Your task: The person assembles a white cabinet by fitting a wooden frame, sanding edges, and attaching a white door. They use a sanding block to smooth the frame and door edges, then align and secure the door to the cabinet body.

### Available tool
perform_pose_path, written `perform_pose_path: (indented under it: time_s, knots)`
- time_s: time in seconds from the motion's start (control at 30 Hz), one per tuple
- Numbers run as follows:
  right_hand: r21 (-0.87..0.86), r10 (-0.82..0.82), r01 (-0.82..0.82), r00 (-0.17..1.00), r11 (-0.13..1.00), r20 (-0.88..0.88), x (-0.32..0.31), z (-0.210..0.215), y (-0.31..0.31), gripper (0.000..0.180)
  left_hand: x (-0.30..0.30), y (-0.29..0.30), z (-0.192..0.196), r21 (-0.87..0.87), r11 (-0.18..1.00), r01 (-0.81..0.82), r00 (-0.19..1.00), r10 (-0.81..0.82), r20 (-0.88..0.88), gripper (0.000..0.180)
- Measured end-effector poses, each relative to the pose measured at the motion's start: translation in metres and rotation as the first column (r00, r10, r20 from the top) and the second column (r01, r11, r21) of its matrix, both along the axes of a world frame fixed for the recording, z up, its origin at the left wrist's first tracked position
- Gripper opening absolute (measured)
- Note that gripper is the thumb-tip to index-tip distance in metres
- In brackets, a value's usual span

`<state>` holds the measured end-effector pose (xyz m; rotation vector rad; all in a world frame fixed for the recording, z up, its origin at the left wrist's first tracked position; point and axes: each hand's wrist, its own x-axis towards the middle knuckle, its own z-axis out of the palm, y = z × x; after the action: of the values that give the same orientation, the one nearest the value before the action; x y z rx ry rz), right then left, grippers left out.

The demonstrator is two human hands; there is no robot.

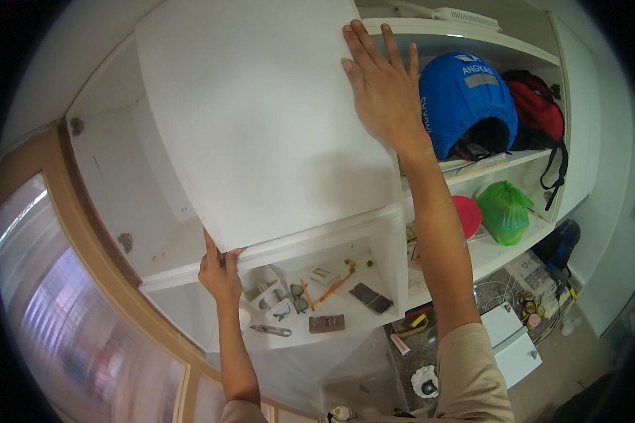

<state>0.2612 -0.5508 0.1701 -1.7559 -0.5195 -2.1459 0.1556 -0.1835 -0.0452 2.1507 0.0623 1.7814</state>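
A large white cabinet door panel [268,120] stands in front of the left part of a white wall cabinet. My left hand [221,275] grips the panel's lower left corner, one finger up along its side edge and the thumb at the bottom edge. My right hand [384,88] lies flat near the panel's upper right edge, fingers spread and the tips reaching past that edge. On the shelf below the panel lie a utility knife [270,330], sunglasses [299,298], an orange pencil-like stick [334,287], a dark flat piece [371,297] and a small brown block [327,323].
At right, shelves hold a helmet in a blue cover [466,99], a red and black backpack [536,113], a green plastic bag [504,211] and a pink round thing [467,216]. Below are white hinged panels [518,359] and tape rolls [533,307]. A wood-framed window [49,282] borders the left.
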Motion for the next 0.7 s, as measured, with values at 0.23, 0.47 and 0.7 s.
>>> perform_pose_path:
  time_s: [0.23, 0.47, 0.7]
  knots:
    - [-0.059, -0.020, 0.004, 0.960, 0.998, -0.278, -0.033, -0.119, 0.000, 0.053, 0.001, 0.004, -0.002, -0.002, 1.000, 0.031, 0.999, -0.031, 0.025, 0.079]
    - [-0.092, -0.042, 0.021, 0.972, 0.996, -0.230, -0.042, -0.110, -0.008, 0.049, 0.003, 0.005, -0.002, 0.059, 0.998, -0.017, 0.999, 0.014, 0.036, 0.077]
    - [-0.044, -0.083, 0.081, 0.996, 0.996, -0.035, -0.013, -0.053, -0.003, 0.044, -0.001, -0.001, 0.000, 0.028, 0.999, -0.025, 0.999, 0.025, 0.023, 0.079]
